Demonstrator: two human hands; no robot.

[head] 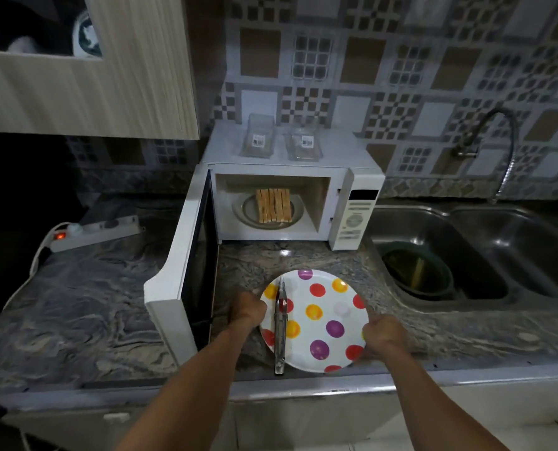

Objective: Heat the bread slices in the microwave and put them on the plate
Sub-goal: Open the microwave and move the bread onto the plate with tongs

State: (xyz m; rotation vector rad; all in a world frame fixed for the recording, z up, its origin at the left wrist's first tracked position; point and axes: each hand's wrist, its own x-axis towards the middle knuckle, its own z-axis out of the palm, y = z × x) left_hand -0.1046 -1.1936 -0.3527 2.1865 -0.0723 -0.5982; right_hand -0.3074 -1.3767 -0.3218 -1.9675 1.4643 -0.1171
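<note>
Bread slices (274, 206) stand in the open microwave (352, 203). My left hand (248, 309) and right hand (383, 333) grip the plate (336, 307) by its rim, fingertips hidden beneath. Tongs (280, 323) lie across it.

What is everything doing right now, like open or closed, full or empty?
Microwave: door wide open.
Bread slices: standing in a row inside the microwave.
Plate: on the counter, no bread on it.
Tongs: closed, lying across the plate's left side.
Left hand: on the plate's left rim.
Right hand: gripping its right rim.
Power strip: red light on.
</note>
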